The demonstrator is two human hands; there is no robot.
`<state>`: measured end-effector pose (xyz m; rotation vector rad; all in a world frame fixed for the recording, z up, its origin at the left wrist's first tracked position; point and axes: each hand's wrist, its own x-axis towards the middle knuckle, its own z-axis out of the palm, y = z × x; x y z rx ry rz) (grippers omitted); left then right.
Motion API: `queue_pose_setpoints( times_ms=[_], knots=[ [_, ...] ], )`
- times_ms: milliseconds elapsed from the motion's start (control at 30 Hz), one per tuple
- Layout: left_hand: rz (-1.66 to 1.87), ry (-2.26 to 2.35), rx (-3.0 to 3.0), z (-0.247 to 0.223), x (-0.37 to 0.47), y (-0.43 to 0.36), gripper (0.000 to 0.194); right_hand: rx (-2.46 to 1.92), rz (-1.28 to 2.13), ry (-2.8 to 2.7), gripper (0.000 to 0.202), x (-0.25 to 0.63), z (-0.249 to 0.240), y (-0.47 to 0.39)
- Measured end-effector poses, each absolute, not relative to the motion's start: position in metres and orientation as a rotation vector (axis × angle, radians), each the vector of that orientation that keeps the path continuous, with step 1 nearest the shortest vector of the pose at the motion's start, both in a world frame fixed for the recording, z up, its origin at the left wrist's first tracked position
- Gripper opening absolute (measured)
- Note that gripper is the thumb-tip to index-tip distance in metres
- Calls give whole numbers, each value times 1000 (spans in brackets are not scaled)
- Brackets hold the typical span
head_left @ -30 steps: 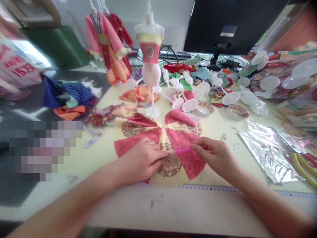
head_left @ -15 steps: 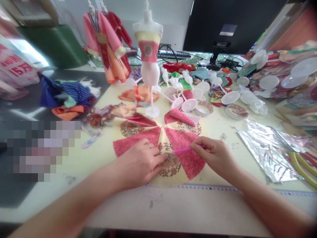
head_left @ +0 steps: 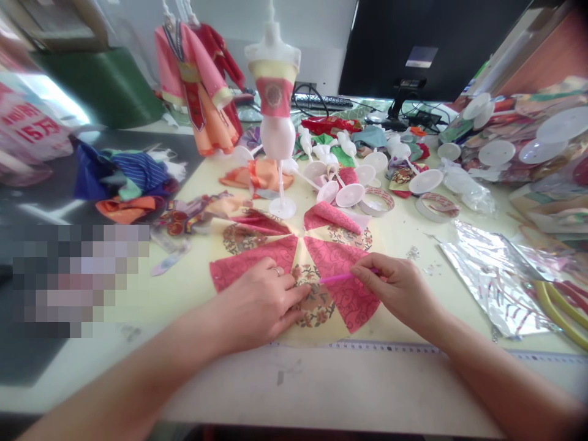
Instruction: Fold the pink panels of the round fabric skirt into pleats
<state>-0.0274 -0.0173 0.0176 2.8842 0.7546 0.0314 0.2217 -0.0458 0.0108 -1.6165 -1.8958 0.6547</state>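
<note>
A round piece of fabric [head_left: 358, 300] with red and cream floral panels lies spread on the table in front of me. My left hand [head_left: 269, 300], a ring on one finger, rests flat on its near left part, fingers apart and pointing right. Between the thumb and fingers of my right hand [head_left: 390, 282] is a thin pink stick [head_left: 337, 278]. Its tip points left, close to my left fingertips over a cream floral panel. Just behind the fabric stands a small white mannequin [head_left: 278, 138] with a cream and red band round its chest.
A measuring tape [head_left: 390, 348] runs along the near side. Scissors [head_left: 554, 309] and a silvery plastic bag [head_left: 496, 282] lie at the right. Tape rolls [head_left: 437, 206] and small white mannequins [head_left: 346, 144] are farther back. Dressed figures [head_left: 197, 86], a monitor [head_left: 427, 49] and cloth heaps [head_left: 133, 177] stand around.
</note>
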Motion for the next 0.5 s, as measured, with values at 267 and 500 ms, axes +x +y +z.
queue_pose_setpoints(
  times_ms=[267, 500],
  knots=[
    [11, 782, 2868, 18, -28, -17, 38, -1509, 598, -1828, 27, 218, 12, -47],
    [-2, 793, 2857, 19, -29, -18, 37, -1496, 510, -1677, 22, 221, 14, -47]
  ],
)
